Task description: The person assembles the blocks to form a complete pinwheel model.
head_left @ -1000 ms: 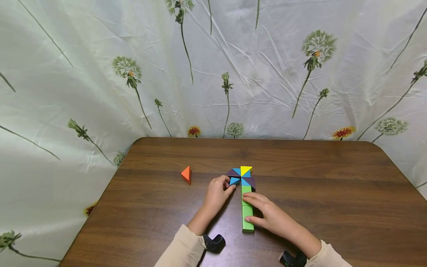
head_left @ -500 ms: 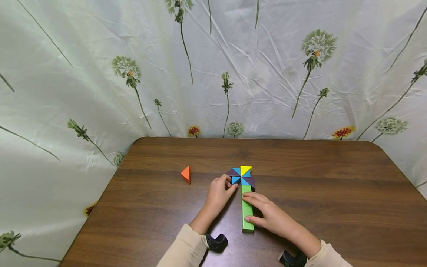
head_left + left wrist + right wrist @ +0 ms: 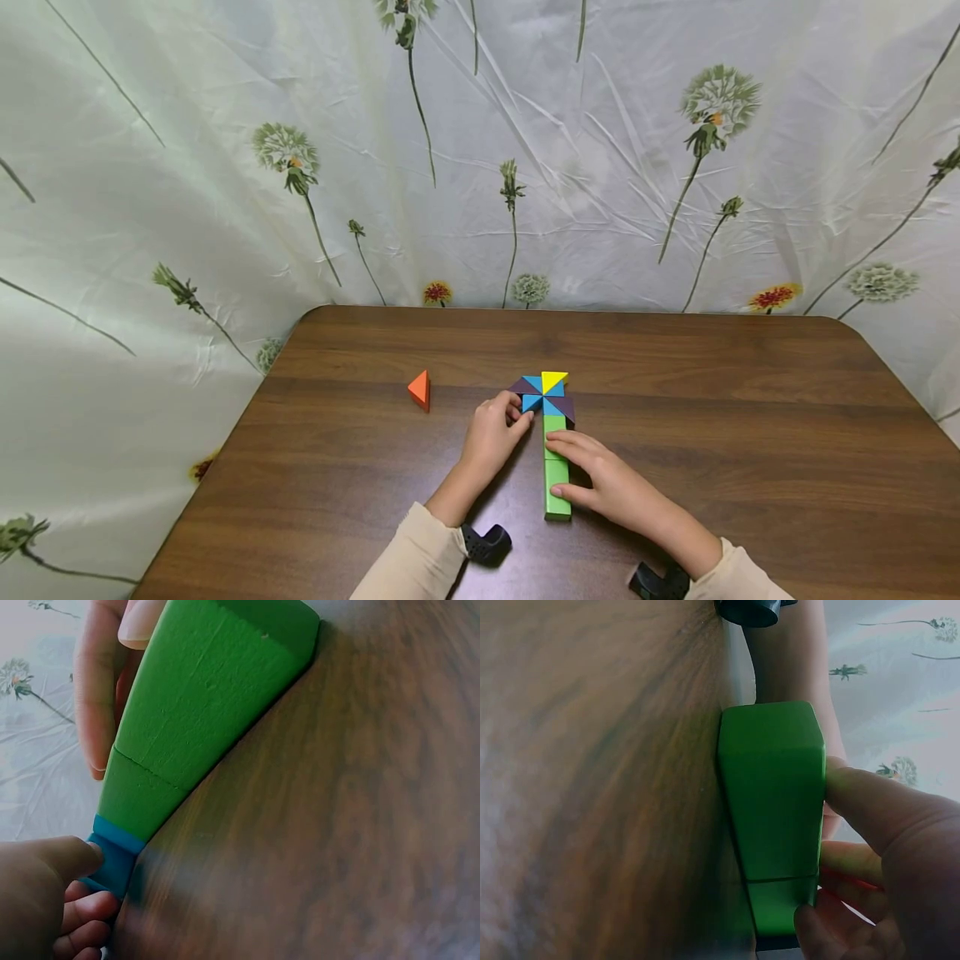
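Observation:
Small triangular blocks in blue, yellow and dark purple lie together as a pinwheel on the table. My left hand [image 3: 491, 429] pinches a blue triangular block [image 3: 531, 403] at the pinwheel's near left, between thumb and fingers. In the left wrist view the thumb [image 3: 79, 855] presses on blue wood [image 3: 114, 864] beside the green row. Two green blocks, a far one [image 3: 555, 424] and a near one [image 3: 557, 490], run end to end toward me from the pinwheel. My right hand [image 3: 611, 479] rests its fingertips on the far green block and its thumb on the near one.
An orange triangular block [image 3: 420, 392] sits apart on the left of the brown wooden table [image 3: 735, 417]. A yellow triangular block [image 3: 552, 378] marks the pinwheel's far edge. Behind the table hangs a pale curtain [image 3: 600, 167] with dandelion prints.
My left hand has shifted slightly right, and the blue triangular block has turned and slid in against the pinwheel. Over the last half second little differs. The right hand stays on the green blocks.

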### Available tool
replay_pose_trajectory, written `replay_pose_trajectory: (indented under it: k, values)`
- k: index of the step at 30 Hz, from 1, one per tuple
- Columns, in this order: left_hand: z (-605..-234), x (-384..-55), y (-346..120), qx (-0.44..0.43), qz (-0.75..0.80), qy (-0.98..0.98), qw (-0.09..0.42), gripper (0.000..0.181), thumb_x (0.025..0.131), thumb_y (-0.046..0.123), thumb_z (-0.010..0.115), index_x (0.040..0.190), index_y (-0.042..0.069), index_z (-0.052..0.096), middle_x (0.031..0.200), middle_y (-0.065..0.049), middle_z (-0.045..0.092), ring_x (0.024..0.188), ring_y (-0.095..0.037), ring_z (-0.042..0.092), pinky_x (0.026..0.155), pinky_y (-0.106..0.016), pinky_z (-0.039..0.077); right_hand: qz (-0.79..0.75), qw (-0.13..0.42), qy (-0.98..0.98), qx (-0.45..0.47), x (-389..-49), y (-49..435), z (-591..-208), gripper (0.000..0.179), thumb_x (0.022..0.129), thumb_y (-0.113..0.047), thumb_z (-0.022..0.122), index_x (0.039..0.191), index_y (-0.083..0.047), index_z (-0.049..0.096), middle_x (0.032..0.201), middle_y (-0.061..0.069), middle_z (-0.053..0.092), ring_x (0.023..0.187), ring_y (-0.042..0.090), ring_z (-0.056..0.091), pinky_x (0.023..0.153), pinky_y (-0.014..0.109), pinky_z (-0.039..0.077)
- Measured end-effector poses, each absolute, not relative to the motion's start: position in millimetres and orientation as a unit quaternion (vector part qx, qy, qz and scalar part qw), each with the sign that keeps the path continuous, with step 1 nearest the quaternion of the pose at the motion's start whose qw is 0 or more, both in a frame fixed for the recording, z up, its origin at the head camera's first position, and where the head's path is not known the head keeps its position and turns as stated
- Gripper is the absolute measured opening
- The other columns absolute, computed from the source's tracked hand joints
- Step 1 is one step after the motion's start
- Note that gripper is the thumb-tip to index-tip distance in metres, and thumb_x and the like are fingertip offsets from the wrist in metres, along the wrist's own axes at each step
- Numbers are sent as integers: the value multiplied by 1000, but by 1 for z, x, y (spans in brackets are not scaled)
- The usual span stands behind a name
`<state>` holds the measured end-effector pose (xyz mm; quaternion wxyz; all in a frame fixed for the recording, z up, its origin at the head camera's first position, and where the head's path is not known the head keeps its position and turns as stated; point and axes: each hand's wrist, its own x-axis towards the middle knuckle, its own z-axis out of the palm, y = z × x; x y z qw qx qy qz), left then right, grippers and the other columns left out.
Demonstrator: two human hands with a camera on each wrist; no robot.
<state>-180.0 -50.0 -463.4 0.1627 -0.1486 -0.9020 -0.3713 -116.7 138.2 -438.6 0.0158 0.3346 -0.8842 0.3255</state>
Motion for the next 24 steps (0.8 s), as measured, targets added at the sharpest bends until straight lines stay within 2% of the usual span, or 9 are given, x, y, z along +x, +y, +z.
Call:
replay_pose_trajectory:
  k: [7,12,17,24]
  values:
    - [-456,-178,-57,-164,-382,-890,188,22,75,17,73,86,5,60,70,2,58,66,-12,52,60,-24,44,327,13,-884,333,-117,138,-438,53,83,-32,64,124,-1,51,128,10,46,119,26,40,92,44,38]
    - [-445,-178,-69,-176,-372,-885,220,28,75,19,74,93,2,59,81,-3,60,74,-17,55,66,-29,47,328,9,-885,331,-118,139,-438,53,84,-33,63,125,-1,51,128,10,46,120,26,40,91,45,38]
    - [-433,-178,-86,-174,-361,-882,247,35,76,19,73,101,0,59,94,-6,59,85,-21,53,73,-34,45,327,9,-885,330,-118,139,-438,54,84,-34,62,125,-1,51,128,9,46,120,26,40,91,45,38]
    - [-424,-182,-115,-165,-342,-869,318,42,71,17,77,103,-1,57,102,-13,57,96,-29,51,84,-40,40,325,9,-886,331,-117,139,-439,54,84,-35,61,125,-1,51,129,8,45,120,26,40,91,44,38]
